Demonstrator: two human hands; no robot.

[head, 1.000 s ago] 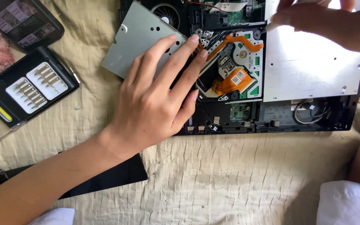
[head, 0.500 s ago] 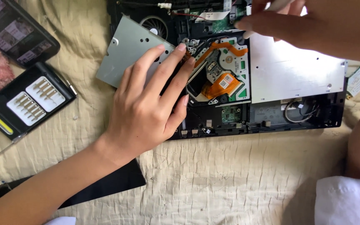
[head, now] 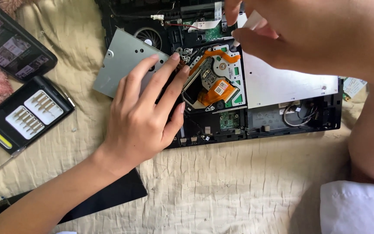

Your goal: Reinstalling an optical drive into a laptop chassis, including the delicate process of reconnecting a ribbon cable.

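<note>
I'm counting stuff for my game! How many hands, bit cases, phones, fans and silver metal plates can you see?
Hands: 2 (left hand, right hand)
Screwdriver bit cases: 1 (bit case)
Phones: 1 (phone)
Fans: 1 (fan)
Silver metal plates: 2 (loose plate, plate in the laptop)
Total: 7

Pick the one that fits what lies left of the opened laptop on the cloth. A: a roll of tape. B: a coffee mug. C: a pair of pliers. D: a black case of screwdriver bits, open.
D: a black bit case lies open left of the laptop, with two rows of metal bits and a yellow strip showing; the left hand rests flat on the laptop's metal plate.
</note>
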